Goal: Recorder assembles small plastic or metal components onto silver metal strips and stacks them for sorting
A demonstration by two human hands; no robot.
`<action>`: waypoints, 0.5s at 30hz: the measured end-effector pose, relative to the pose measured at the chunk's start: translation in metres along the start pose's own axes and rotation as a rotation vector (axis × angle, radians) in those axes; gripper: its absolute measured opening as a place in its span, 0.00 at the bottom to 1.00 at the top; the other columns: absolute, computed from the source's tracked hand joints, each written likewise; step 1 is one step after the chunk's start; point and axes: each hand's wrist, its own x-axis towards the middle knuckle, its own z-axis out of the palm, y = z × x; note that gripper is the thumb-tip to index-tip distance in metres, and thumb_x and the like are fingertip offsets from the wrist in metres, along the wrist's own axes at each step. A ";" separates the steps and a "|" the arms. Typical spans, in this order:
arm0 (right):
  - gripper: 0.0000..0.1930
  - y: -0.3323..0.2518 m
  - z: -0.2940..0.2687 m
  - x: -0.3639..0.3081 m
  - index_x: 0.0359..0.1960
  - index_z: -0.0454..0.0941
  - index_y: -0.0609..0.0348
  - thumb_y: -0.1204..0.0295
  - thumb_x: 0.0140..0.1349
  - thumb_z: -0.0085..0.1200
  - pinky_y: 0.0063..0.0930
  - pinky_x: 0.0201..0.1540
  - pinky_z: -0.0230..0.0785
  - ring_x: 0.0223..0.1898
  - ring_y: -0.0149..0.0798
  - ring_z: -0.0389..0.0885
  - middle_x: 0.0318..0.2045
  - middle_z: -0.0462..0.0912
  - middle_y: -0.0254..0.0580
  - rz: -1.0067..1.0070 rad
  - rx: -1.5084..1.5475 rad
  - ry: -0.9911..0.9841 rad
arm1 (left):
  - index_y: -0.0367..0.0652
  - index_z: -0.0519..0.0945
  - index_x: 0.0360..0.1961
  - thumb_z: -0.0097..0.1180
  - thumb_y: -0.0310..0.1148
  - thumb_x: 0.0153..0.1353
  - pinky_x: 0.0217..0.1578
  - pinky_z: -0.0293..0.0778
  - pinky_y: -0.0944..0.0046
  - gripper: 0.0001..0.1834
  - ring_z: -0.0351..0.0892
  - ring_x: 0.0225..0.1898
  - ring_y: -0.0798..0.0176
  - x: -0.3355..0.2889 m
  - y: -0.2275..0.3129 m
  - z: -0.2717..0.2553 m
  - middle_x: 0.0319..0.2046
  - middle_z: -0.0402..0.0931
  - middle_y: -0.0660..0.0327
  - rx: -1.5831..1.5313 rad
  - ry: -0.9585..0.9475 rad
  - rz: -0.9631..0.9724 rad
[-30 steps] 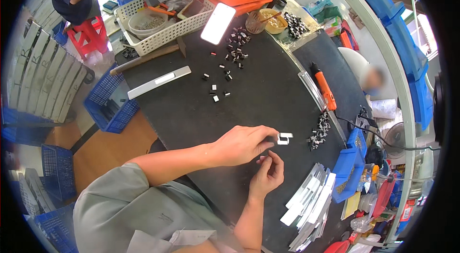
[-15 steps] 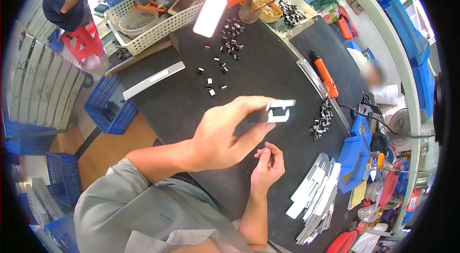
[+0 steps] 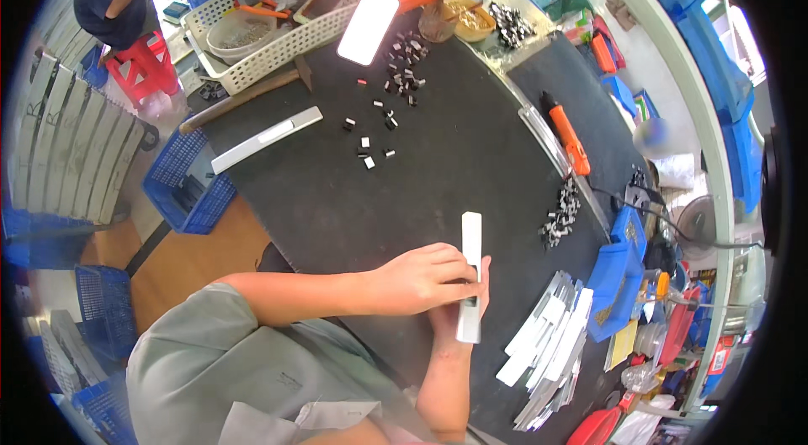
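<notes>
A short silver metal channel bar (image 3: 471, 232) stands lengthwise in front of me, gripped at its middle by both hands. My left hand (image 3: 425, 279) comes from the left and closes its fingers over the bar's near face. Behind the bar is my right hand (image 3: 483, 275), closed around its right side and partly hidden by the bar and the left hand. A dark opening shows in the bar just below the left fingers. To the right lies a loose stack of similar silver bars (image 3: 547, 335); another single bar (image 3: 268, 140) lies at the left of the black table.
Small black and white parts (image 3: 404, 66) lie scattered toward the back, with another pile (image 3: 560, 216) at the right. An orange electric screwdriver (image 3: 570, 139) rests beyond a metal rail. Blue bins (image 3: 610, 289), a white phone-like slab (image 3: 368, 27) and a white basket (image 3: 244, 70) surround the work area.
The bar has turned from end-on to lengthwise and come nearer me. My left hand has moved down with it, and my right hand, empty before, now holds it too.
</notes>
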 end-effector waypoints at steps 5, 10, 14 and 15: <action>0.26 0.000 0.012 0.005 0.52 0.79 0.61 0.48 0.81 0.41 0.28 0.45 0.79 0.41 0.34 0.85 0.41 0.85 0.40 -0.066 -0.465 0.312 | 0.36 0.85 0.52 0.65 0.26 0.58 0.66 0.72 0.47 0.19 0.80 0.58 0.47 0.006 0.009 -0.026 0.48 0.84 0.51 -0.074 -0.185 -0.129; 0.26 -0.003 0.016 0.013 0.47 0.82 0.60 0.48 0.80 0.43 0.25 0.40 0.75 0.37 0.30 0.83 0.39 0.84 0.38 -0.032 -0.596 0.424 | 0.43 0.86 0.50 0.69 0.28 0.58 0.63 0.72 0.46 0.17 0.81 0.55 0.50 0.003 0.005 -0.019 0.41 0.85 0.58 -0.109 -0.179 -0.272; 0.24 -0.004 0.022 0.011 0.45 0.81 0.59 0.48 0.78 0.47 0.22 0.30 0.69 0.30 0.26 0.79 0.33 0.81 0.33 0.055 -0.536 0.378 | 0.44 0.85 0.45 0.69 0.25 0.56 0.63 0.72 0.46 0.14 0.81 0.54 0.49 0.004 0.005 -0.020 0.40 0.84 0.59 -0.096 -0.166 -0.256; 0.24 -0.003 0.025 0.009 0.45 0.81 0.59 0.48 0.79 0.46 0.21 0.29 0.69 0.30 0.26 0.78 0.32 0.81 0.33 0.020 -0.523 0.417 | 0.44 0.85 0.44 0.68 0.24 0.56 0.64 0.72 0.46 0.14 0.80 0.53 0.49 0.005 0.006 -0.017 0.39 0.84 0.60 -0.147 -0.155 -0.262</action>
